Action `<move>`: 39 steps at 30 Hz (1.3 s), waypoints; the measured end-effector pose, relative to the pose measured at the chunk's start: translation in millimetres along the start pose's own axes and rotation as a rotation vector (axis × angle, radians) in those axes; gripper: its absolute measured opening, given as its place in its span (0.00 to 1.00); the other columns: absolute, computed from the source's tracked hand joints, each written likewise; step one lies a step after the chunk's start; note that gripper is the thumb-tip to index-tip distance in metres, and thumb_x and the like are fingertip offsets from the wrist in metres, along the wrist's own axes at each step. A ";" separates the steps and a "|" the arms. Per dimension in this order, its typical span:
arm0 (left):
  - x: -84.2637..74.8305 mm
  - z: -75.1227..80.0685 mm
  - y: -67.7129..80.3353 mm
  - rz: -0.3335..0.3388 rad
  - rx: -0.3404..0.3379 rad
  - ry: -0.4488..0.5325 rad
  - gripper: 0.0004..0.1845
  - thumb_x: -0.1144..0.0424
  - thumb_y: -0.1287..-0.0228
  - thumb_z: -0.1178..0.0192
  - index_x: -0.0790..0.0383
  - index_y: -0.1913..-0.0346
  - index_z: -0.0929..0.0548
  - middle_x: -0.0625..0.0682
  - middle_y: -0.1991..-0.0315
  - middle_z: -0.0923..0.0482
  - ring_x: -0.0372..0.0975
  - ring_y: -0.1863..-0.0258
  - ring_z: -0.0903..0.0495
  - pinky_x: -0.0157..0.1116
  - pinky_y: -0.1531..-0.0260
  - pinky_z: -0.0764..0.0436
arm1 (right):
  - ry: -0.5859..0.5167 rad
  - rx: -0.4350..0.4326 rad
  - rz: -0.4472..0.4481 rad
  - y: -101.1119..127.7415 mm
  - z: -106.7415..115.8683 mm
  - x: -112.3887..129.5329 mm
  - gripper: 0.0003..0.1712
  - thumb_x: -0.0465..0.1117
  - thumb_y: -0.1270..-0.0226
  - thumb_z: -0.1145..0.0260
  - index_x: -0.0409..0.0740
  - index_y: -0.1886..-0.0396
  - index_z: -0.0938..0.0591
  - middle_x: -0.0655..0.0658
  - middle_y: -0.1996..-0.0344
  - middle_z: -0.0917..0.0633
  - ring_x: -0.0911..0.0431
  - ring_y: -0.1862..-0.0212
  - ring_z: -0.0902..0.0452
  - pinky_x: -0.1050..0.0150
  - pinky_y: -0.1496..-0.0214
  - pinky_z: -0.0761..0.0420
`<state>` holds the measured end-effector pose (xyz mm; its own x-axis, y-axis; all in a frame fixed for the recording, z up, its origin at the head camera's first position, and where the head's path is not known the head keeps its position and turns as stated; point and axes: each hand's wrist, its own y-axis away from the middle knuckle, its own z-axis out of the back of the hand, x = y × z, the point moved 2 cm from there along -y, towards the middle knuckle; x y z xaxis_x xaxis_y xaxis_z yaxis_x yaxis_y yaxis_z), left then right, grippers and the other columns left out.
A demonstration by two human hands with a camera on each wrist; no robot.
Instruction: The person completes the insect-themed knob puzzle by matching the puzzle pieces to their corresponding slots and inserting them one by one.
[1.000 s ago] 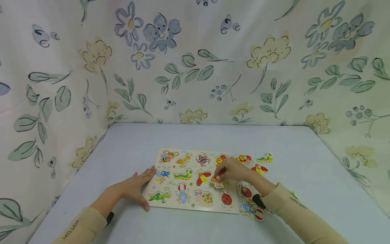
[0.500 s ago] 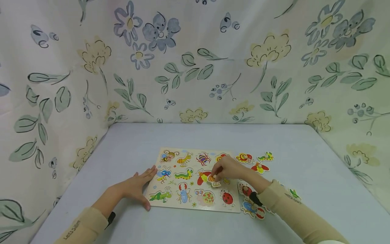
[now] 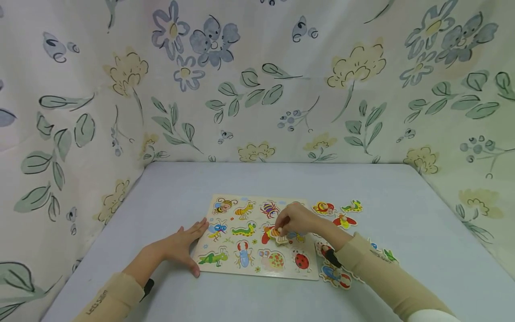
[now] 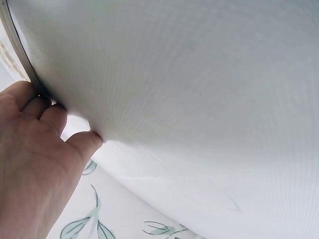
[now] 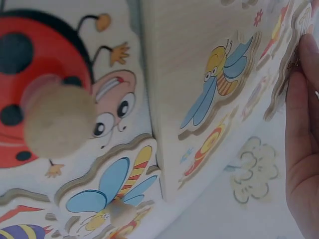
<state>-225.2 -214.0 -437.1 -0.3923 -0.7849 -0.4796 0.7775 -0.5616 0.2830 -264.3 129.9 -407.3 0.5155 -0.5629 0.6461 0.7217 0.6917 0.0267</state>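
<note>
Beige sleeves are seen nearest the viewer in the head view, one on each forearm, both angled inward toward the wooden puzzle board [image 3: 257,268] that lies flat on the pale table [image 3: 281,179]. Loose insect pieces [image 3: 334,276] are scattered on the table just beside the board's right edge; in the right wrist view a ladybird piece [image 5: 35,94] with a round wooden knob and a blue-winged piece [image 5: 112,184] are shown lying against that edge.

The left hand [image 3: 183,246] is laid flat on the table, palm down and fingers extended, its fingertips touching the board's left edge; in the left wrist view the fingers [image 4: 50,117] are seen straight against the surface, holding nothing.

The right hand [image 3: 297,221] is raised over the middle of the board with the wrist bent and the fingers curled downward. A small orange insect piece [image 3: 277,235] is pinched between thumb and fingertips and is held tilted just above the board's middle row, beside the red-and-yellow insect picture. Whether the piece touches the board cannot be told.

Farther back, more loose pieces [image 3: 339,212] lie by the board's far right corner. A floral cloth [image 3: 257,80] is hung behind and on both sides of the table.
</note>
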 end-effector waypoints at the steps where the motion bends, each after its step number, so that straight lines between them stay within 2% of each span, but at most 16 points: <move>1: 0.2 0.1 0.0 0.001 0.000 -0.001 0.72 0.43 0.69 0.19 0.73 0.25 0.52 0.67 0.24 0.59 0.61 0.26 0.55 0.67 0.33 0.56 | 0.000 0.001 -0.006 -1.0 -0.1 0.2 0.04 0.30 0.47 0.26 0.40 0.70 0.12 0.55 0.74 0.14 0.67 0.73 0.22 0.72 0.69 0.20; 9: -0.2 1.1 0.5 0.007 0.005 -0.010 0.72 0.43 0.69 0.20 0.72 0.25 0.52 0.67 0.24 0.59 0.60 0.26 0.55 0.67 0.34 0.56 | -0.036 0.035 -0.065 -8.6 -6.4 2.7 0.04 0.30 0.46 0.26 0.41 0.70 0.12 0.55 0.74 0.15 0.65 0.72 0.23 0.72 0.68 0.20; 19: -3.8 2.3 -1.4 0.025 0.021 -0.005 0.71 0.43 0.68 0.20 0.72 0.25 0.52 0.66 0.24 0.60 0.59 0.26 0.56 0.66 0.33 0.57 | 0.011 0.023 0.013 -15.4 -4.0 3.8 0.03 0.30 0.45 0.27 0.40 0.70 0.12 0.52 0.73 0.14 0.66 0.71 0.22 0.73 0.68 0.20; 24: -3.2 0.7 -1.1 0.022 0.022 -0.006 0.71 0.44 0.68 0.19 0.72 0.25 0.52 0.66 0.24 0.60 0.59 0.26 0.56 0.66 0.33 0.56 | -0.009 0.034 0.002 -20.1 -5.6 3.9 0.03 0.30 0.45 0.27 0.40 0.70 0.12 0.52 0.72 0.14 0.66 0.70 0.21 0.73 0.67 0.19; 33: -2.3 0.1 -0.3 0.021 0.011 -0.009 0.71 0.44 0.68 0.19 0.72 0.25 0.51 0.66 0.24 0.59 0.59 0.26 0.56 0.66 0.33 0.56 | 0.021 0.015 -0.015 -28.3 -7.0 6.7 0.04 0.30 0.46 0.26 0.41 0.70 0.12 0.54 0.74 0.15 0.65 0.72 0.24 0.72 0.69 0.21; 39: -1.0 -0.2 -0.3 0.028 0.011 -0.012 0.71 0.43 0.68 0.20 0.71 0.25 0.52 0.65 0.24 0.60 0.59 0.26 0.56 0.65 0.32 0.56 | 0.028 0.011 -0.011 -31.8 -6.3 10.8 0.04 0.31 0.45 0.26 0.42 0.70 0.12 0.54 0.74 0.15 0.66 0.72 0.23 0.72 0.69 0.20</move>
<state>-225.0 -213.0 -436.9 -0.3765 -0.8031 -0.4618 0.7826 -0.5425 0.3053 -278.8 99.0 -405.9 0.5201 -0.5830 0.6242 0.7227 0.6899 0.0422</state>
